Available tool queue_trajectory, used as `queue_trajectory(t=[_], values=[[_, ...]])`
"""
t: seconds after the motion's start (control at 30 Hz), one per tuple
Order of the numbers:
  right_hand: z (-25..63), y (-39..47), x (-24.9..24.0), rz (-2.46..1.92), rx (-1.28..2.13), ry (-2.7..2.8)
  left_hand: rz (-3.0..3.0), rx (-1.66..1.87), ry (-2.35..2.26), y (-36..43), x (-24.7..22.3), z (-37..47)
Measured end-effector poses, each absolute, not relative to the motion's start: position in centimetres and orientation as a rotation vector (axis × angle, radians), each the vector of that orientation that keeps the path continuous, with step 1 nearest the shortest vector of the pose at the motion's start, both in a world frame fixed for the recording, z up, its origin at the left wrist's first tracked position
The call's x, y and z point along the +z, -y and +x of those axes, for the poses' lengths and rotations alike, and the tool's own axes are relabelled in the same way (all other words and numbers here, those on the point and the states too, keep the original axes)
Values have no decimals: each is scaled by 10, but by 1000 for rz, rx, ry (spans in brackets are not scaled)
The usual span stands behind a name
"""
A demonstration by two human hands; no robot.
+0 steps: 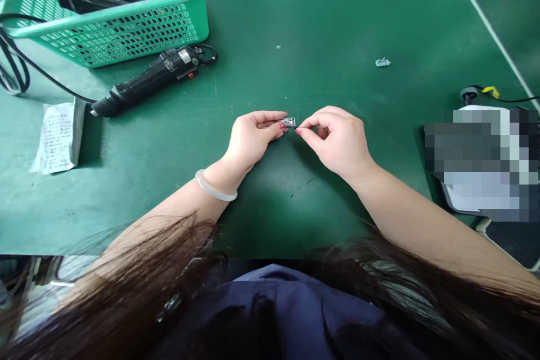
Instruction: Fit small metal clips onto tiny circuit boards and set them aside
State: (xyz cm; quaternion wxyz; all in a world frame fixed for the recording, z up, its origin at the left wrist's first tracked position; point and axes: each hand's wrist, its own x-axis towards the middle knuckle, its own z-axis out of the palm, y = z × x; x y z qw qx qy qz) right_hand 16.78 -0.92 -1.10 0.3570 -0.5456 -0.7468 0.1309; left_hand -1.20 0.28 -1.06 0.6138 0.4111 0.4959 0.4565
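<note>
Near the middle of the green table [270, 208], my left hand [253, 134] pinches a small grey metal-looking part [289, 122] between thumb and fingers. Fine detail on the part is too small to make out. My right hand [337, 138] is closed in a pinch at the part's right edge, thumb and forefinger together. A tiny dark piece seems to show at those fingertips, but I cannot tell what it is. Both hands hang just over the tabletop, and a pale bangle circles my left wrist.
A green plastic basket [126, 25] with black cables stands at the back left. In front of it lies a black electric screwdriver [147, 80]. A handwritten paper packet [59, 135] sits at left. A small grey piece [383, 62] lies back right; a blurred-out object [481, 163] is at right.
</note>
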Motion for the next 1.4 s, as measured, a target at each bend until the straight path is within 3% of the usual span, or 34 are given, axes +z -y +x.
queue_trajectory(t=[0.7,1.4], values=[[163,10,-12,-1475,94,2030,1018,1013,-1114,-3,-13,-14],[171,7,-14,-1459,519,1872,1124,951,-1108,-3,-14,-15]])
